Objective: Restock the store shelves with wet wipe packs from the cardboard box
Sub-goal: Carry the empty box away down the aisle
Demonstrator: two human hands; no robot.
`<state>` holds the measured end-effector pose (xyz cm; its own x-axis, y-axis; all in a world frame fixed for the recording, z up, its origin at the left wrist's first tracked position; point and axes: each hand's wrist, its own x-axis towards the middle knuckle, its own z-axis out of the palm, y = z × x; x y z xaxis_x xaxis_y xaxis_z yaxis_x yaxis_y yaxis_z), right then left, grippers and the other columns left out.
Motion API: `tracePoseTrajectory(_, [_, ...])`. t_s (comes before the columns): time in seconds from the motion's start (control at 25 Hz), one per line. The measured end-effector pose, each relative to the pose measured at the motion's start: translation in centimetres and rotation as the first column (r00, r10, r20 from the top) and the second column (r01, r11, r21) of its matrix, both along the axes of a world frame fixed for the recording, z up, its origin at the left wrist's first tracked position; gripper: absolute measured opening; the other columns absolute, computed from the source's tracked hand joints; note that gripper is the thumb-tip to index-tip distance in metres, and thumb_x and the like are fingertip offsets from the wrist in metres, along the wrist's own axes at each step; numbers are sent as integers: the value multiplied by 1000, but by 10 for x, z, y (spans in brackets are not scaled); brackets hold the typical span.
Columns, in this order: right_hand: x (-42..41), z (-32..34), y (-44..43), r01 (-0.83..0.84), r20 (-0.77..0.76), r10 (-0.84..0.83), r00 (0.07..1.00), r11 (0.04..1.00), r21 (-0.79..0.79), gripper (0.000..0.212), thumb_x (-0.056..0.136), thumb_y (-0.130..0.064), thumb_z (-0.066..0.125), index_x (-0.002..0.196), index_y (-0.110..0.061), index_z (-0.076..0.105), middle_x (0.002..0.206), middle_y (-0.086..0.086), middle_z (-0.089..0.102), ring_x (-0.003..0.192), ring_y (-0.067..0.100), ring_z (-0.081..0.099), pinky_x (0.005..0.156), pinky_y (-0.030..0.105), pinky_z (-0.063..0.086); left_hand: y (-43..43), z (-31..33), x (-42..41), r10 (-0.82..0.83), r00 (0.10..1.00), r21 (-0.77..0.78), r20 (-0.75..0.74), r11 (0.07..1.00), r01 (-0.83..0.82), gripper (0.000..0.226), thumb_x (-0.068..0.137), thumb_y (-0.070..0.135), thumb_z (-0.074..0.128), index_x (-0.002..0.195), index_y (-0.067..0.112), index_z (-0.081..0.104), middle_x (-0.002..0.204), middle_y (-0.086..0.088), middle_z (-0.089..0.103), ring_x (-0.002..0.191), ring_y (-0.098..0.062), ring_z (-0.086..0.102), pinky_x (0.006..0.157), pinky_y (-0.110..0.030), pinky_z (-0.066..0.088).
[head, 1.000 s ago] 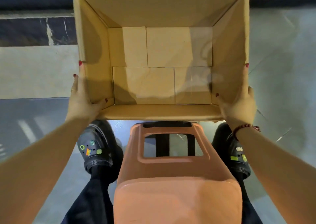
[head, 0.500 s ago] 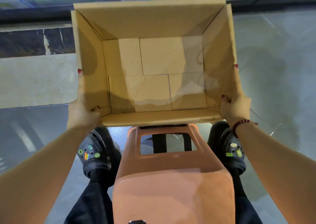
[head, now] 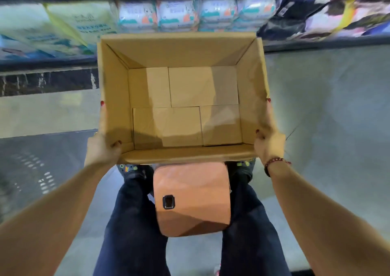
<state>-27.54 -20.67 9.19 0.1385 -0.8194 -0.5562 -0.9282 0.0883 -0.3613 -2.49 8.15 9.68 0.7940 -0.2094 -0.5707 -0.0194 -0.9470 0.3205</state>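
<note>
Above the orange stool (head: 191, 197), before the shelf (head: 316, 42) at 12 o'clock, the empty cardboard box (head: 183, 50) hangs clamped by left hand (head: 103, 147) at 8 and right hand (head: 269, 143) at 4, thumbs hooked inside its walls. It looks light yet stiff; side-wall grips suit.

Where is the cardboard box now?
In the head view the cardboard box is at centre, gripped at its near corners by the left hand and right hand, above the orange stool and in front of the wet wipe packs.
</note>
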Motion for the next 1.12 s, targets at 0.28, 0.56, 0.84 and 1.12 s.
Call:
tracePoseTrajectory(0.28, [-26,167,-1,-153,129,168,977,981,-116,91,85,5,41,146,-54,8,77,7,61,63,24,53,70,30,50,-1,174,-22,-71,996,-157,52,984,78,108,78,3,58,142,60,-9,108,-13,57,97,-40,56,89,-43,47])
tracePoseTrajectory(0.56, [-69,252,-6,192,202,-158,967,968,-160,51,89,-2,52,138,-13,49,89,12,61,86,38,62,73,37,51,-39,260,-26,-207,975,-219,83,950,221,113,79,-4,56,140,61,-12,89,-18,64,70,-32,56,69,-37,49])
tracePoseTrajectory(0.84, [-127,284,-24,430,197,-394,898,882,-193,44,88,1,52,132,-2,52,72,10,55,68,34,55,60,35,44,-146,292,-27,-439,893,-244,95,860,449,106,81,-3,55,144,56,-7,90,-3,60,68,-23,55,62,-29,46])
tracePoseTrajectory(1.12, [-249,298,-121,463,253,-401,880,841,-278,77,88,4,48,149,-38,26,77,14,58,69,36,56,62,31,39,-303,310,-126,-614,770,-232,174,734,638,104,81,-4,52,146,52,-6,65,-6,53,51,-27,54,40,-25,41])
